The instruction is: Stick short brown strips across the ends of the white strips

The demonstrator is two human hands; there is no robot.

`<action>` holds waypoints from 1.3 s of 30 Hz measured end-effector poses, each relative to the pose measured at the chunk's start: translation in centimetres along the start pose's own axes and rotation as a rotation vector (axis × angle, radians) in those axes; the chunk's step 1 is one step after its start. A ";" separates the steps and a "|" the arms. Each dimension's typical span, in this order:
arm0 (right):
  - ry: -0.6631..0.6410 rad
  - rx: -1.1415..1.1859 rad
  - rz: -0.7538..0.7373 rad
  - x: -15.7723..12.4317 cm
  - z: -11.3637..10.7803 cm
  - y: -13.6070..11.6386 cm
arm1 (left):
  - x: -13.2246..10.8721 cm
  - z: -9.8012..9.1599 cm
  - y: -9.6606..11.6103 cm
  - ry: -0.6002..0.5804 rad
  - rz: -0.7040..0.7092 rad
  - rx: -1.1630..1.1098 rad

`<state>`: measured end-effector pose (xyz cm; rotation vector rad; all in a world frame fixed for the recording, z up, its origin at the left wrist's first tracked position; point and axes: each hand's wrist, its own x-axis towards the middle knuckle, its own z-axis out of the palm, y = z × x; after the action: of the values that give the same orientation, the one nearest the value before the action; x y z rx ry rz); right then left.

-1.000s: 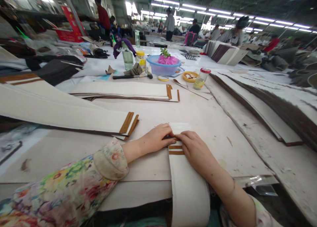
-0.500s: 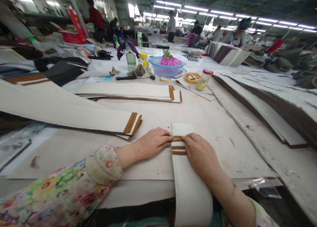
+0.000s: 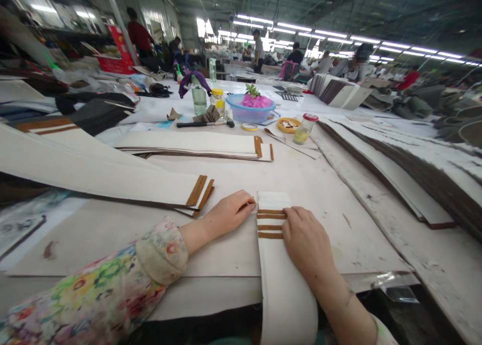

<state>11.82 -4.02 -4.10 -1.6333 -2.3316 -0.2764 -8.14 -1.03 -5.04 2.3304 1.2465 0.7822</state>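
Note:
A long white strip (image 3: pixel 280 279) lies in front of me and hangs over the table's near edge. Several thin brown bands (image 3: pixel 270 223) cross it near its far end. My left hand (image 3: pixel 226 215) rests just left of the strip's end, fingers pinched together on a thin brown sliver (image 3: pixel 248 203). My right hand (image 3: pixel 307 239) lies flat on the strip's right edge, its fingertips against the brown bands. Both forearms rest on the pale work sheet (image 3: pixel 331 204).
Stacks of long white strips with brown ends lie at the left (image 3: pixel 113 182), middle (image 3: pixel 196 144) and right (image 3: pixel 395 174). Further back stand a blue bowl (image 3: pixel 250 113), bottles (image 3: pixel 199 96), a black brush (image 3: pixel 203 124), a tape ring (image 3: pixel 249 127), a yellow dish (image 3: pixel 289 125) and a red-lidded jar (image 3: pixel 306 126). People work at far tables.
My hands have drawn apart: the left pulled back to the strip's left side, the right slid down its right edge. More brown bands now show uncovered.

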 end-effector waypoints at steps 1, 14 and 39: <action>-0.001 0.008 0.006 0.1 0.1 0.0 | 0.2 0.1 -0.1 0.015 -0.020 -0.008; -0.003 0.241 -0.041 -0.2 0.7 0.9 | 2.1 0.7 0.4 -0.033 -0.188 -0.095; 0.106 0.387 -0.024 -0.7 0.8 0.8 | 9.2 2.5 3.0 -0.444 -0.097 -0.038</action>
<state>12.68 -4.12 -5.05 -1.3687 -2.1595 0.0798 -0.49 4.93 -2.61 2.2278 1.1202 0.2324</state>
